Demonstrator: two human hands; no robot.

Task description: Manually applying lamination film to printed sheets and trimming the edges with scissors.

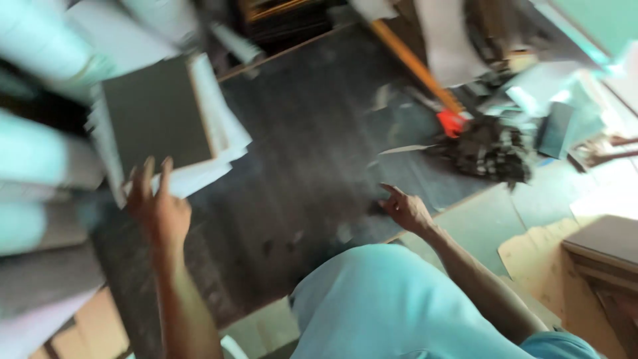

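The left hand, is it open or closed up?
Open. The left hand has its fingers stretched straight out against the stack of dark grey flat boards with white edges, not curled round it.

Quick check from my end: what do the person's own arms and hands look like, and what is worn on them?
Both hands, left hand and right hand, are bare: no gloves, rings or watch visible. Forearms are uncovered, no sleeves visible. The picture is motion-blurred, so fine detail cannot be told.
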